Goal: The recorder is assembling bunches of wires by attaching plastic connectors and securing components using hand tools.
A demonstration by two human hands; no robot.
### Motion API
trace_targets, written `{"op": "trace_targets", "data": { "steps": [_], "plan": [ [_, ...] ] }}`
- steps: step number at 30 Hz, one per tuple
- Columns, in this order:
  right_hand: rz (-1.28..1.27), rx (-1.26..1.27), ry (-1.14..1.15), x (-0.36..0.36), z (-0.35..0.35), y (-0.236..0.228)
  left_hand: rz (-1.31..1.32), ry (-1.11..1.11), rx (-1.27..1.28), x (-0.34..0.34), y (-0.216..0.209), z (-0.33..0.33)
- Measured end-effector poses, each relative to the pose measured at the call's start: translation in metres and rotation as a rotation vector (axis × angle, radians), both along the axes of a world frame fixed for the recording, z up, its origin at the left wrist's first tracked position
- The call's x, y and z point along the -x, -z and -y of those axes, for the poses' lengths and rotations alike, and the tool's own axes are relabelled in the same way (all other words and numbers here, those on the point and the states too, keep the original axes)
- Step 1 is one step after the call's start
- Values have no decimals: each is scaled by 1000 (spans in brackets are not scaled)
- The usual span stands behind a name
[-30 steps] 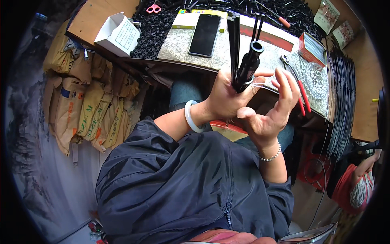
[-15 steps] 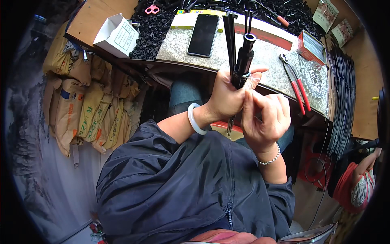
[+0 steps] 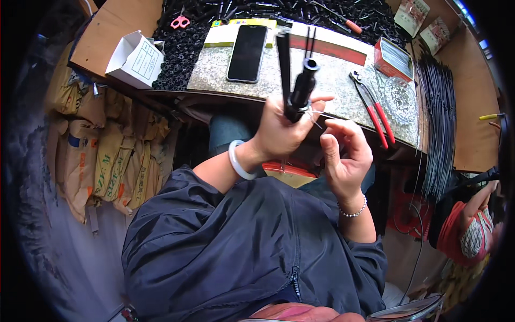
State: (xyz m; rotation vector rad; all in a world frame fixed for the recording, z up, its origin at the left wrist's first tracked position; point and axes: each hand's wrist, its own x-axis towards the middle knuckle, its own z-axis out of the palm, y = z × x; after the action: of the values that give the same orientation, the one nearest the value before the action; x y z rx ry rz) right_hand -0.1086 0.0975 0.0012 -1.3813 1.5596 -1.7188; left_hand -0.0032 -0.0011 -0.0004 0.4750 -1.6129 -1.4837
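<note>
My left hand is closed round what looks like a black umbrella frame, held tilted over the table's front edge. It has a ringed hollow tube end and thin dark rods beside it. A fine pale strand, perhaps wire, sticks out by my left thumb toward the right hand. To the right and apart from the frame, my right hand is open, its thumb and forefinger separated. I cannot make out anything between those fingers. The lower part of the frame is hidden behind my left hand.
On the speckled tabletop lie a black phone and red-handled pliers. A tin of thin rods stands beside loose clear pieces. Long black rods hang at the right edge. Pink scissors and a white box sit left.
My right hand has come away from the umbrella frame, and its pinched fingers have opened. The left hand still grips the frame. The whole view has shifted slightly.
</note>
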Motion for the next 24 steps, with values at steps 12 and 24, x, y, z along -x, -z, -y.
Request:
{"op": "trace_targets", "data": {
  "steps": [12, 24],
  "plan": [
    [-404, 239, 168, -10, 16, -11, -69, -12, 34, 6, 21, 0],
    [832, -285, -324, -2, -2, -23, -13, 55, 84, -2, 4, -3]
  ]
}}
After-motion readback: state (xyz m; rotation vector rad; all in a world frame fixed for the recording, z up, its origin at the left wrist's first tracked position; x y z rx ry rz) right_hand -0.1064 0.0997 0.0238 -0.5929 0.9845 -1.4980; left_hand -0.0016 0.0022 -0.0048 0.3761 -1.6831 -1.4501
